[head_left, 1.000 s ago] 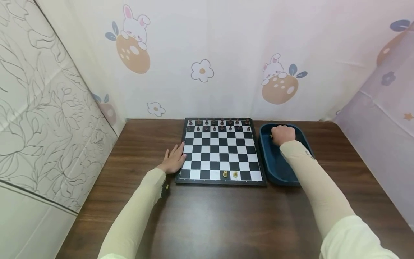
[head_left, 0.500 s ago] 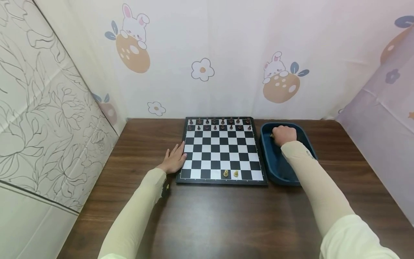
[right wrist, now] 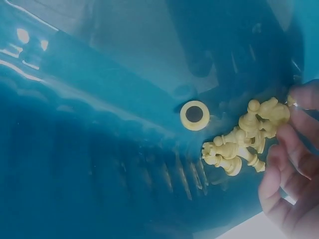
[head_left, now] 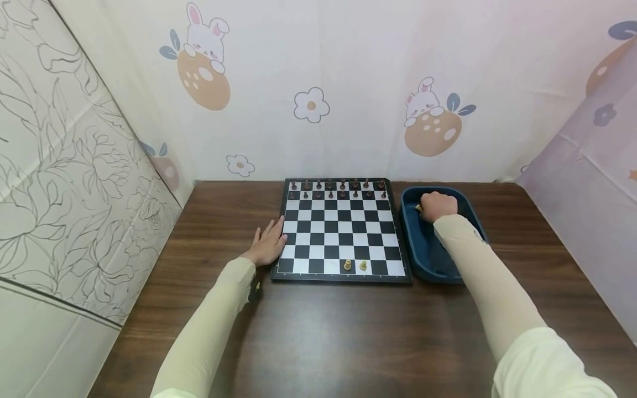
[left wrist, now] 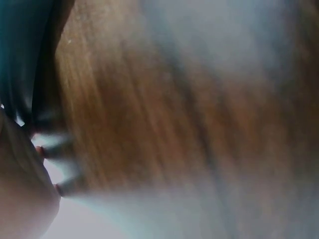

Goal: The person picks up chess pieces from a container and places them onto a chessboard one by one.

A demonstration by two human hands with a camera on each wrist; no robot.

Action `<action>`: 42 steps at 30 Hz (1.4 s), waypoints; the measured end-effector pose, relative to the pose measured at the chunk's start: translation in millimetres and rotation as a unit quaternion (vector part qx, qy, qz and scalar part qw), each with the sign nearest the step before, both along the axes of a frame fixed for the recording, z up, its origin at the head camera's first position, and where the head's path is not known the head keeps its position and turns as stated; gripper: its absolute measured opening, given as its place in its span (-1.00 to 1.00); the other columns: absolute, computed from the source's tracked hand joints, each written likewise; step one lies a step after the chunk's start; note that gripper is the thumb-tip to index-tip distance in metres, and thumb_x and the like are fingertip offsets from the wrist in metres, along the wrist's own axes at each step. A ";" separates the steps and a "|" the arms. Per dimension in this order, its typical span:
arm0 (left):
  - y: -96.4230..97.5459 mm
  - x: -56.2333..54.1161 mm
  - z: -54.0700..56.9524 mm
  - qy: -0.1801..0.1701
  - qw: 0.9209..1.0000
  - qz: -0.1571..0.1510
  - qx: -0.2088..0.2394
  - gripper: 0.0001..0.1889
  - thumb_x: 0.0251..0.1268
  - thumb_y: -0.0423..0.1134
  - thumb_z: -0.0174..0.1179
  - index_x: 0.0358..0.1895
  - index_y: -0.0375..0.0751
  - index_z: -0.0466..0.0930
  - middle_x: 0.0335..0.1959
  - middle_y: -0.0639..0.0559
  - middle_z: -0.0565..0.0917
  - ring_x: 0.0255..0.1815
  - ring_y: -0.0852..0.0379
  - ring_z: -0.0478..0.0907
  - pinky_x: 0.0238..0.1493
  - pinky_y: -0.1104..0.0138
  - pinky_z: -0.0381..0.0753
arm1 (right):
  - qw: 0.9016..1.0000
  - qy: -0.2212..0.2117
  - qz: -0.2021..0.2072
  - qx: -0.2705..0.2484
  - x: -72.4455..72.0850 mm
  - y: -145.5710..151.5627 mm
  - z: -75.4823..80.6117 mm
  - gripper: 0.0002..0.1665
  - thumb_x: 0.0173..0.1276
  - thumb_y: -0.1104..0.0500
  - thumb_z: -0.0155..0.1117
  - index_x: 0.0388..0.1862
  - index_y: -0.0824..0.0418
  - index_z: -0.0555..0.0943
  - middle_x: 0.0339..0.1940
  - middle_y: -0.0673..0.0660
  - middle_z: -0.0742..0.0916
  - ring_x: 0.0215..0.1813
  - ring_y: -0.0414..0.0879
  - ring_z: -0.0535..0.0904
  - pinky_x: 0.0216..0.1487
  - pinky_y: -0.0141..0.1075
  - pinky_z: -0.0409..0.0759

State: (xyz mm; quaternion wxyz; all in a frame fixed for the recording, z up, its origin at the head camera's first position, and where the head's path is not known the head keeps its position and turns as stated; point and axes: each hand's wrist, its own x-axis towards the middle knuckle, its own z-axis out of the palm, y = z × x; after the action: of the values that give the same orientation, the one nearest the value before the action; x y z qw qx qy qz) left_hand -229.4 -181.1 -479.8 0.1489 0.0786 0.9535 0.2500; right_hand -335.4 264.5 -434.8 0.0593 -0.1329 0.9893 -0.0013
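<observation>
A black-and-white chessboard [head_left: 338,232] lies on the table, and my left hand [head_left: 267,243] rests beside its left edge, fingers spread and fingertips on the rim. Two pale yellow chess pieces [head_left: 348,265] stand on the near row. Inside the blue tray [head_left: 423,260], to the right of the board, is my right hand [head_left: 438,206]. Up close in the right wrist view, its curled fingers [right wrist: 296,149] are at a heap of yellow chess pieces [right wrist: 227,149], with a small yellow tip pinched between two fingertips. Another yellow piece [right wrist: 194,115] shows its round base with a dark disc.
Two rows of dark reddish chess pieces [head_left: 330,195] fill the far side of the board. A patterned curtain [head_left: 358,50] hangs along the table's back edge, and a flower-printed panel [head_left: 84,193] stands at the left. The brown tabletop [head_left: 318,337] extends toward me.
My right hand stays in the tray, shifting only slightly, and the yellow piece by it shows a little differently. The left hand keeps its place. The head view tilts a little.
</observation>
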 end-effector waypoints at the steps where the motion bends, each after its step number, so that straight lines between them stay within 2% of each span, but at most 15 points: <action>1: 0.6 0.1 0.3 0.000 1.000 -0.001 0.000 -0.35 0.55 -0.03 -0.37 0.54 -0.17 -0.35 0.55 -0.05 -0.17 0.54 -0.04 -0.31 0.39 -0.08 -0.48 | 1.000 0.000 0.000 0.000 0.3 0.8 -0.1 -0.62 0.28 0.29 0.15 -0.74 0.22 0.40 -0.74 0.13 0.45 -0.65 0.01 0.44 -0.61 -0.16 0.39; 13: 4.0 2.0 2.9 0.004 1.000 -0.009 -0.001 -0.36 0.55 -0.04 -0.39 0.53 -0.19 -0.34 0.55 -0.06 -0.17 0.53 -0.05 -0.31 0.39 -0.09 -0.46 | 1.000 0.011 0.001 0.001 6.2 7.9 8.9 -0.59 0.27 0.23 0.20 -0.78 0.19 0.40 -0.79 0.08 0.39 -0.68 -0.03 0.39 -0.63 -0.23 0.33; 18: 3.7 1.4 2.8 0.005 1.000 -0.008 -0.003 -0.36 0.55 -0.05 -0.39 0.53 -0.20 -0.33 0.55 -0.06 -0.17 0.53 -0.06 -0.30 0.39 -0.10 -0.46 | 1.000 0.015 0.011 0.000 9.0 7.6 15.1 -0.58 0.27 0.21 0.23 -0.78 0.19 0.39 -0.79 0.06 0.37 -0.68 -0.04 0.38 -0.65 -0.25 0.29; 25: 2.6 0.2 3.4 0.006 1.000 -0.006 -0.006 -0.36 0.55 -0.04 -0.40 0.53 -0.20 -0.34 0.55 -0.06 -0.18 0.53 -0.07 -0.31 0.38 -0.11 -0.46 | 0.999 0.016 0.032 0.003 10.1 7.8 22.5 -0.62 0.24 0.22 0.24 -0.77 0.17 0.43 -0.78 0.07 0.44 -0.66 -0.04 0.38 -0.63 -0.20 0.31; 31: 1.3 0.5 3.5 0.007 1.000 -0.009 -0.006 -0.36 0.55 -0.04 -0.40 0.53 -0.22 -0.35 0.55 -0.08 -0.19 0.53 -0.08 -0.31 0.38 -0.12 -0.46 | 0.999 0.014 0.046 0.006 17.4 -1.8 34.8 -0.61 0.25 0.21 0.25 -0.76 0.17 0.42 -0.77 0.06 0.41 -0.66 -0.04 0.39 -0.64 -0.25 0.31; 42: 1.1 0.7 2.3 0.003 1.000 -0.007 -0.005 -0.35 0.55 -0.04 -0.40 0.53 -0.21 -0.35 0.55 -0.07 -0.20 0.53 -0.08 -0.32 0.38 -0.11 -0.48 | 0.994 0.025 0.095 0.056 36.1 -13.5 56.1 -0.69 0.22 0.23 0.30 -0.67 0.18 0.46 -0.70 0.07 0.44 -0.62 -0.06 0.39 -0.62 -0.27 0.32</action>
State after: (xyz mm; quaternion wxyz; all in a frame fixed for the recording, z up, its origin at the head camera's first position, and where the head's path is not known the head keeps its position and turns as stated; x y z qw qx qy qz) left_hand -228.7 -180.0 -477.5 0.1479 0.0849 0.9547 0.2440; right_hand -299.4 251.0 -378.7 0.0419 -0.2231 0.9719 0.0627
